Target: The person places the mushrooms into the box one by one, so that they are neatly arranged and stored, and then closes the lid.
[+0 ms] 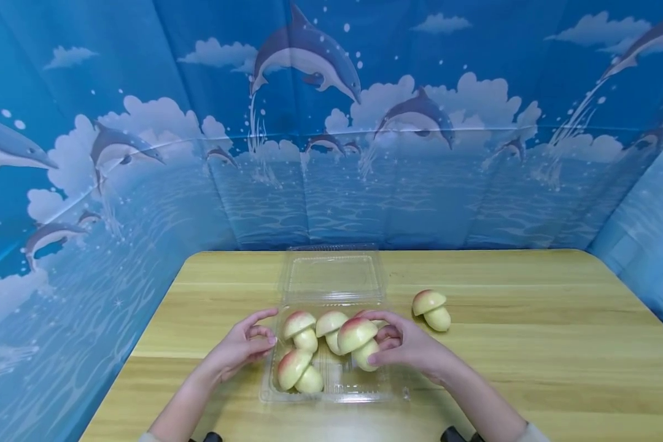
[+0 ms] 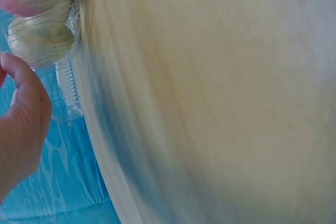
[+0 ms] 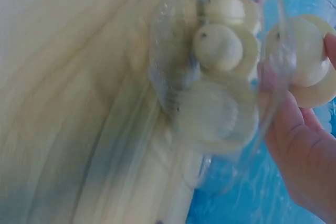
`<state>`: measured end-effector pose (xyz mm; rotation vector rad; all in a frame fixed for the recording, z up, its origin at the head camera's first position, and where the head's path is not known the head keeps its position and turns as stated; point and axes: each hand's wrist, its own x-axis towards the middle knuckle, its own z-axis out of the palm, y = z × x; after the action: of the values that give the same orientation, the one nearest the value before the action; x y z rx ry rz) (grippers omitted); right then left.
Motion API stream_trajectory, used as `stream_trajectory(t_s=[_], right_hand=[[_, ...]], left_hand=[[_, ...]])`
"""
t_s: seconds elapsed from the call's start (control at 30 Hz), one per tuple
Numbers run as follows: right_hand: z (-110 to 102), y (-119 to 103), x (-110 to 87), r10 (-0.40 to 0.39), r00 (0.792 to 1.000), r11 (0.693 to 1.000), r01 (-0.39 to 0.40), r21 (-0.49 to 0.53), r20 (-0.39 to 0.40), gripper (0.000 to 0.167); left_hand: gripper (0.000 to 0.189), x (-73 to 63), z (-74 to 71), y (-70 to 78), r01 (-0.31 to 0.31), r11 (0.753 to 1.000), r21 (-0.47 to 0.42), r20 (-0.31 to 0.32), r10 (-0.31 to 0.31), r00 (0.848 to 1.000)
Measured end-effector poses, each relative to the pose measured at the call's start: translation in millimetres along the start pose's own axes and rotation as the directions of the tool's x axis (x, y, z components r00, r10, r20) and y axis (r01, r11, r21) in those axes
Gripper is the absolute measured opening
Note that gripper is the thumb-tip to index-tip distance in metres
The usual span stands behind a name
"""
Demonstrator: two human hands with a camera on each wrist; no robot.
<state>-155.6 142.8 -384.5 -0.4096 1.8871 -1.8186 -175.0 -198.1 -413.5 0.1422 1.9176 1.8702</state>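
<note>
My right hand point(image 1: 414, 350) pinches a toy mushroom point(image 1: 356, 334) between thumb and fingers, over the right part of a clear plastic box point(image 1: 356, 396). Its cap is pale yellow with a red blush, its stem thick and round. In the box lie similar mushrooms: one at the back left point(image 1: 299, 325), one at the back middle point(image 1: 331, 322), one at the front left point(image 1: 294, 368). Another at the back right is mostly hidden behind the held one. Beside the box's left wall, my left hand point(image 1: 243, 347) has loosely bent fingers, fingertips right at the rim.
The box's clear lid point(image 1: 334, 273) lies folded back toward the far table edge. One more mushroom point(image 1: 432, 310) lies on the wooden table point(image 1: 530, 344), right of the box. A blue curtain point(image 1: 331, 196) printed with dolphins hangs behind and beside the table.
</note>
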Motion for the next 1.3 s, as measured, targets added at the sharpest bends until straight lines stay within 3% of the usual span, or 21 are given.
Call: stream_trajectory(t_s=[0.37,0.8,1.3], right_hand=[[21,6,15.5,-0.005,0.996,0.999,0.01,-0.05,0.09,0.07],[30,14,23.2,0.038,0.998,0.992,-0.031,-0.12,0.057,0.07],[38,17,26.6,0.048,0.997,0.993,-0.041,-0.106,0.066,0.071]], left_hand=[[0.068,0.5,-0.9,0.4,-0.001,1.0,0.0,-0.002,0.001,1.0],[0.068,3.7,2.1,-1.0,0.001,1.0,-0.011,0.007,-0.001,1.0],[0.068,0.0,-0.7,-1.2,0.013,1.0,-0.007,-0.001,-0.013,1.0]])
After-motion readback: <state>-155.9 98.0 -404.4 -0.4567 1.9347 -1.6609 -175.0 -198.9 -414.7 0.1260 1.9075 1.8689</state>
